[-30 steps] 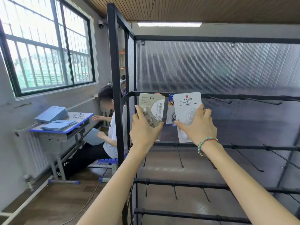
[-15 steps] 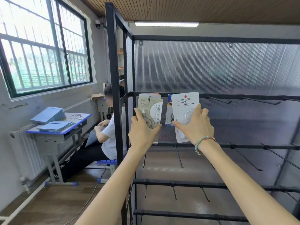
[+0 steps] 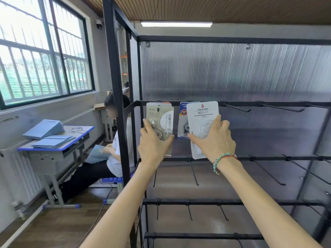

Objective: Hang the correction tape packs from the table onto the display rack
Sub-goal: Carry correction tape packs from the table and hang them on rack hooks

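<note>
My left hand (image 3: 154,143) holds a beige correction tape pack (image 3: 161,119) at the left end of the top bar of the black display rack (image 3: 268,104); a hook tip shows through the pack's hang hole. My right hand (image 3: 214,140) grips a white correction tape pack (image 3: 202,113) up against the same bar, just right of the beige one. Behind the white pack hangs a blue correction tape pack (image 3: 182,120), partly hidden by it. Whether the white pack sits on a hook is hidden.
Bare hooks (image 3: 236,108) stick out along the top bar to the right and from the lower bars (image 3: 193,172). A person (image 3: 111,149) sits left of the rack beside a desk (image 3: 53,145) stacked with blue paper bags. Windows line the left wall.
Both hands stay on their packs at the top bar. The beige pack has straightened and the view has shifted slightly to the right.
</note>
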`<state>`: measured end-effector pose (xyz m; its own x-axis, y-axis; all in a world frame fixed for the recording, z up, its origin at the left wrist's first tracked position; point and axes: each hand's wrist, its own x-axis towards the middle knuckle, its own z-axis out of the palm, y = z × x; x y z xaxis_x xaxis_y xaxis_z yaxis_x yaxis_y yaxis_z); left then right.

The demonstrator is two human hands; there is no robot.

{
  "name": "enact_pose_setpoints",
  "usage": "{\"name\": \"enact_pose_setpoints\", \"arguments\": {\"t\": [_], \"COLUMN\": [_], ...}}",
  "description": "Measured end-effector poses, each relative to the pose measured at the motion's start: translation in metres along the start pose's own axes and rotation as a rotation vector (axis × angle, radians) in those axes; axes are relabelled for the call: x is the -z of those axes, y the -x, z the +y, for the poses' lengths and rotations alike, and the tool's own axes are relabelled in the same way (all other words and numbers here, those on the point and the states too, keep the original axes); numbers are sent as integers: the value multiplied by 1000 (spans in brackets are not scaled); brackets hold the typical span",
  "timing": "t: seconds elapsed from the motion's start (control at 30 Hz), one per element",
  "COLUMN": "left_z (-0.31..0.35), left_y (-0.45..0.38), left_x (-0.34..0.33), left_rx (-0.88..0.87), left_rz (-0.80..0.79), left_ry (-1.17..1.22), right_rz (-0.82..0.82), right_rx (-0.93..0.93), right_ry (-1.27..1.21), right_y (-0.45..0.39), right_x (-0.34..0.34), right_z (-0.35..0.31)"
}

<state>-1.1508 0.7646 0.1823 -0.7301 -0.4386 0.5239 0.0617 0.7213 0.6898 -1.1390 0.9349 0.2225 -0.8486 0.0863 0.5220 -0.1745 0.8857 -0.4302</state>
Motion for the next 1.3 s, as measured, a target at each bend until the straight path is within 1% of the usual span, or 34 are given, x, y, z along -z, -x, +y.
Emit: {"name": "enact_pose_setpoints", "arguments": {"t": [0.2, 0.47, 0.77, 0.97, 1.1, 1.3], "left_z": [-1, -1, -3, -5, -3, -12], "left_y": [-3, -7, -14, -31, -42, -56], "left_x": [-3, -8, -13, -29, -40, -48], "left_rx": [-1, 4, 13, 79, 121, 108], "left_rz": [9, 17, 11, -16, -29, -22], "left_ry": [-17, -37, -56, 19, 37, 57], "right_rz": [-12, -14, -56, -66, -51, -15], "right_rx": [-12, 28, -10, -72, -104, -140], "right_ry": [33, 62, 52, -2, -33, -72], "right_y": [2, -1, -18, -47, -63, -76], "right_x": [-2, -7, -28, -53, -69, -85], "right_z": [8, 3, 2, -6, -9, -13]}}
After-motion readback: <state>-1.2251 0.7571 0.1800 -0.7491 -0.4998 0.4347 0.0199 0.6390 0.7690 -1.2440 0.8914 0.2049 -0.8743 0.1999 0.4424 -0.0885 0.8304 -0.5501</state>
